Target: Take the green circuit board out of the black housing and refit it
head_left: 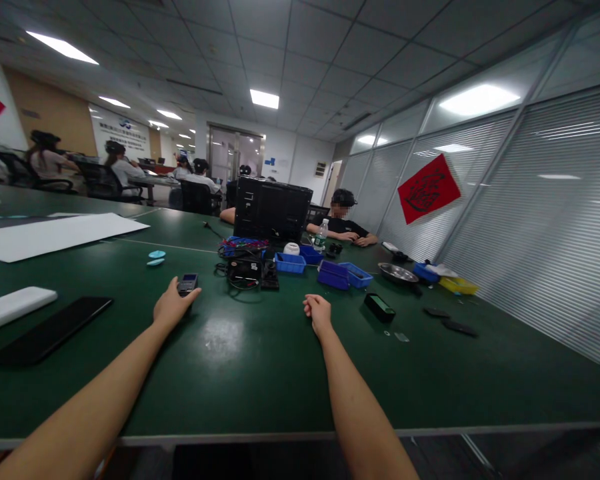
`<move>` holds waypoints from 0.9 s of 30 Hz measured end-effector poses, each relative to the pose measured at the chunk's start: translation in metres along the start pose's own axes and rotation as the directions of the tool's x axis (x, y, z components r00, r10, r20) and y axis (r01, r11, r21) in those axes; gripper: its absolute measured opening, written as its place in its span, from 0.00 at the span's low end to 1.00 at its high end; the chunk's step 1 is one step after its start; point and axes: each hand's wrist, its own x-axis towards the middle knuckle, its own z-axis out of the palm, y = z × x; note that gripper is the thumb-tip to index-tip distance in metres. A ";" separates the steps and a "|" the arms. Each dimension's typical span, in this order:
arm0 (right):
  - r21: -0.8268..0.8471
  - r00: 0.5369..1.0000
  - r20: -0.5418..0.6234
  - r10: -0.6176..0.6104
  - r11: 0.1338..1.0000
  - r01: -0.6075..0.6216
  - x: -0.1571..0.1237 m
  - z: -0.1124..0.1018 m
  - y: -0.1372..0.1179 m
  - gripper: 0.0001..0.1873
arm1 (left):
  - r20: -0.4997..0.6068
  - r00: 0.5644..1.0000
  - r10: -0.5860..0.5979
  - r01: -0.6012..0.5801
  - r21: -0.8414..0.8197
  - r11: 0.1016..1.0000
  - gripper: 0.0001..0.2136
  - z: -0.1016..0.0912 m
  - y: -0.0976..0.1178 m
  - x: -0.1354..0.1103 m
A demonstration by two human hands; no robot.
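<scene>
My left hand is wrapped around a small dark handheld device with a grey screen on its upper part. The hand covers the lower part of the device. To the right, my right hand rests over the green table with its fingers curled closed. Whatever those fingers may hold is hidden. Beyond the left hand lies a light-blue oval object in two parts. A black box with a green top lies to the right of my right hand.
Ahead stand a black monitor, a black adapter with cables, blue trays and a bottle. A metal bowl is farther right. At left lie a black slab and white sheet. A person sits opposite.
</scene>
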 end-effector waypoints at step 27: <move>-0.181 0.993 0.116 0.011 0.984 0.010 -0.003 0.005 -0.005 0.10 | 0.214 0.910 0.355 -0.376 0.064 0.924 0.30 0.059 0.072 -0.070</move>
